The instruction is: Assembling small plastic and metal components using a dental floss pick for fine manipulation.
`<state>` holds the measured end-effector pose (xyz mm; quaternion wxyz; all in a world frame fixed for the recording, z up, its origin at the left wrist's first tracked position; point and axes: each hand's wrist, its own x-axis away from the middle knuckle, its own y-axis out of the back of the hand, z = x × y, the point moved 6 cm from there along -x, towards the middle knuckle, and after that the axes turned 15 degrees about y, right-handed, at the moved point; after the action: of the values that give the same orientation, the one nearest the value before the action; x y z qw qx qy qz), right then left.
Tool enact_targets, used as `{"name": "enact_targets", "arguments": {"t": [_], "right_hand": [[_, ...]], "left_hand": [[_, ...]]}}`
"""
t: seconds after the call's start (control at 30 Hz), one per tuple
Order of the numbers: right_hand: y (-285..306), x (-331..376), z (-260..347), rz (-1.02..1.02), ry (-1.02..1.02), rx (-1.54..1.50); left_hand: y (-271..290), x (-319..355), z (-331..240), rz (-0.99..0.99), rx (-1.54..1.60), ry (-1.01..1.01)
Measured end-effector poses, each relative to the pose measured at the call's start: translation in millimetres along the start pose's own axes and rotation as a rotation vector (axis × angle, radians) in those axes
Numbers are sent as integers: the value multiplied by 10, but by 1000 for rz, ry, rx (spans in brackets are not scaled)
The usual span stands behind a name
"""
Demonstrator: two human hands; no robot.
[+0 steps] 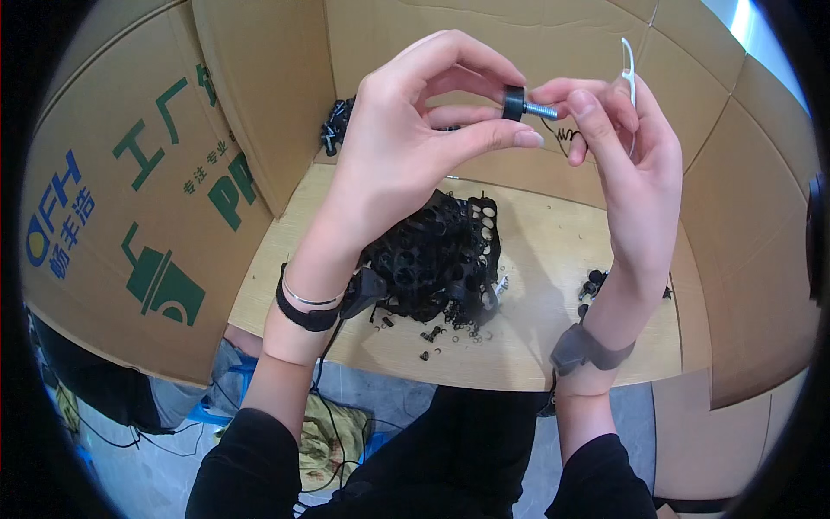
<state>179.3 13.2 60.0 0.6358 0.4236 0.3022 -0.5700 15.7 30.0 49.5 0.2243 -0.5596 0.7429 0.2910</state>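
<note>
Raised above the table, my left hand pinches a black round rubber-like knob between thumb and fingers. A threaded metal bolt sticks out of it to the right. My right hand is closed, its thumb and fingertips at the bolt's free end. Held in that hand is a thin, curved white tool, its upper end rising above the fingers; the rest is mostly hidden. A curly black thread-like strip shows beside the right fingers. Both wrists wear dark bands.
A heap of black perforated rubber scrap covers the middle of the wooden table, with small rings and bits around it. Black bolt-like parts lie at the back left, more small black pieces at right. Cardboard walls surround the table.
</note>
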Motion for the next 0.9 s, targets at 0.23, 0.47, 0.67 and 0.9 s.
{"name": "enact_targets", "arguments": {"t": [0.23,0.47,0.67,0.9], "right_hand": [[39,26,111,-22,-17,-76],[93,57,73,22,-92,154],[174,86,155,13,-35,133],[157,120,321,-60,-31,266]], "left_hand": [[22,14,-74,-105,-11,-128],[-60,36,-96,-88,-72,-164],[-91,-8,140,93,323,408],[-36,19,-26,-84,-23,9]]}}
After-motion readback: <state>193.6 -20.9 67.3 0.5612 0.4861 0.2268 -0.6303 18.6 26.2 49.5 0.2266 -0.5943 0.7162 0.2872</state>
